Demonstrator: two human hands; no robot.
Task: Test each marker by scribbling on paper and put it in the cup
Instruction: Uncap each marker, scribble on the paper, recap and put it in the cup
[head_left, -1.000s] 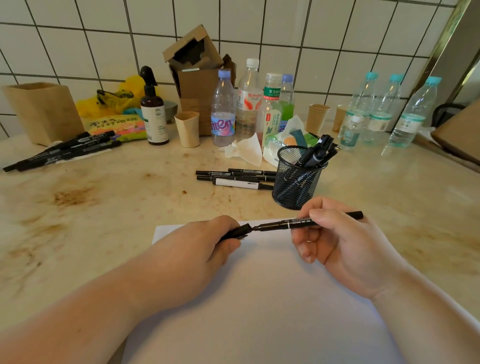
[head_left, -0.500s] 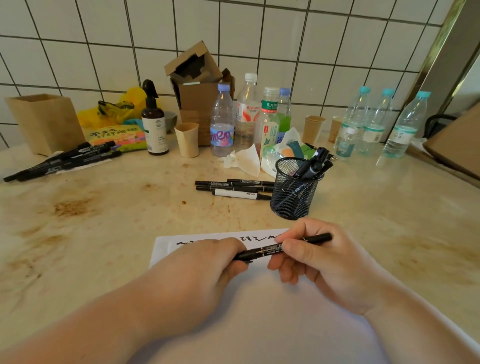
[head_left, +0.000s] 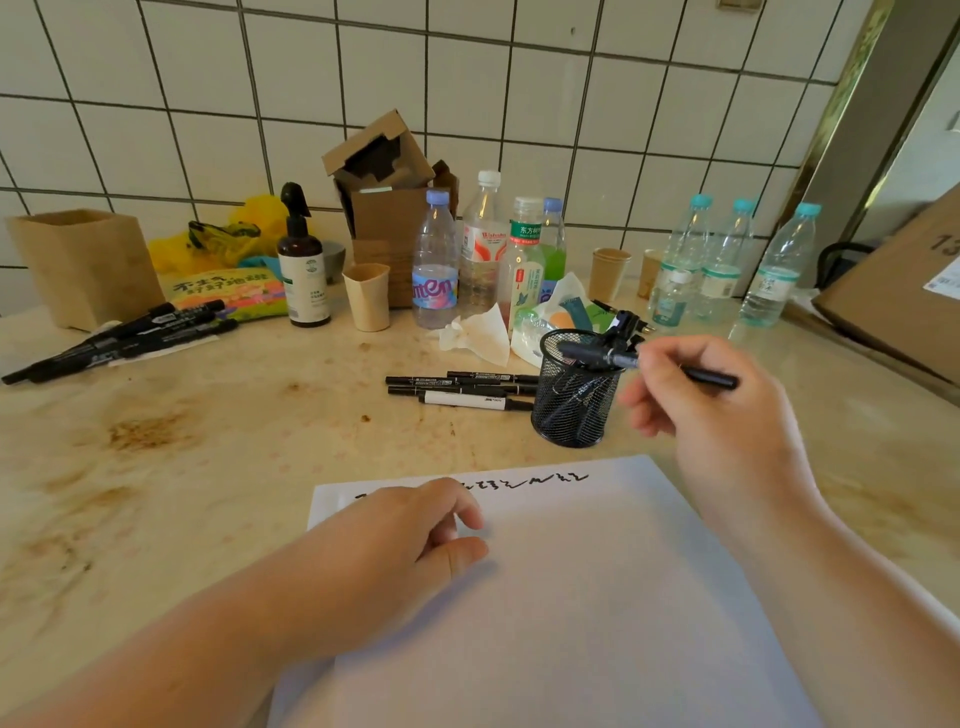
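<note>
Place: a kitchen-like counter corner, probably in a home or a staff room.
Wall: white square tiles with dark grout.
Surface: stained beige stone countertop.
Clutter along the back edge: water bottles, paper cups, spray bottle, cardboard boxes.

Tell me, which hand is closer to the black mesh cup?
The right hand. It holds a marker over the rim of the mesh cup, just to its right. The left hand rests on the paper, well in front of the cup.
</note>
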